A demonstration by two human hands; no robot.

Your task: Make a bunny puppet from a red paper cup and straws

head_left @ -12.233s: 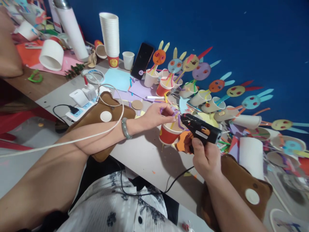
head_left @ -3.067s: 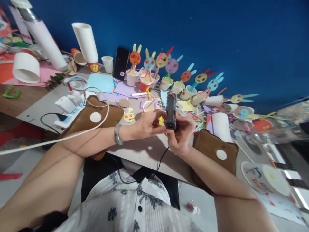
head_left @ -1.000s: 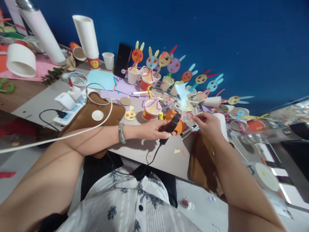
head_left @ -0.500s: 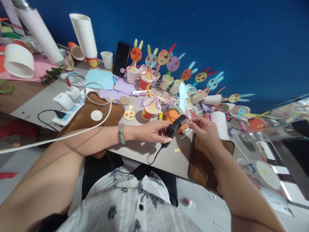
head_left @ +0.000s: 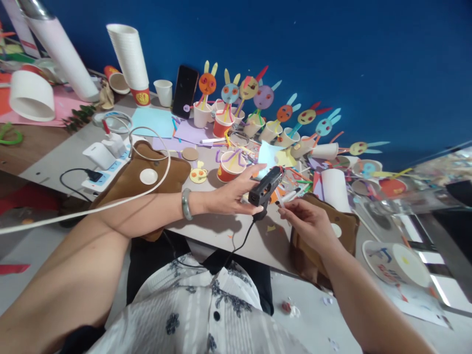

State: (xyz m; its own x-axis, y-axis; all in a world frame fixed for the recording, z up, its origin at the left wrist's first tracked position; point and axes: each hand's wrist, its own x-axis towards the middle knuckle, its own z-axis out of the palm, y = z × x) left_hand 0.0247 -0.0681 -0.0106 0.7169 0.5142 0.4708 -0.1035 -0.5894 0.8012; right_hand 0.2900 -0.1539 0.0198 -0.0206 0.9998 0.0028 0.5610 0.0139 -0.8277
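My left hand point(head_left: 238, 194) is closed around a black glue gun point(head_left: 263, 189), its thumb and fingers on either side of the body and a black cord trailing down from it. Close by on the right, my right hand point(head_left: 308, 219) pinches a thin translucent stick point(head_left: 282, 200), which looks like a glue stick. The stick's upper end is near the gun; whether they touch I cannot tell. Light blue paper point(head_left: 268, 156) lies behind the gun. A paper cup point(head_left: 231, 167) with purple pipe cleaners stands beyond my left hand, beside a yellow paper animal face point(head_left: 198, 174).
Paper cups with rabbit-faced figures point(head_left: 230, 93) line the blue wall. On the left are a power strip point(head_left: 106, 172), a white cable point(head_left: 147, 189), stacked cups point(head_left: 127, 54) and a phone point(head_left: 185, 91). A brown pad point(head_left: 319, 246) lies under my right forearm; a paper bucket point(head_left: 398, 263) stands at right.
My right hand has moved down and slightly left with the stick. The glue gun has turned in my left hand. Light blue paper that stood raised now lies lower and further left.
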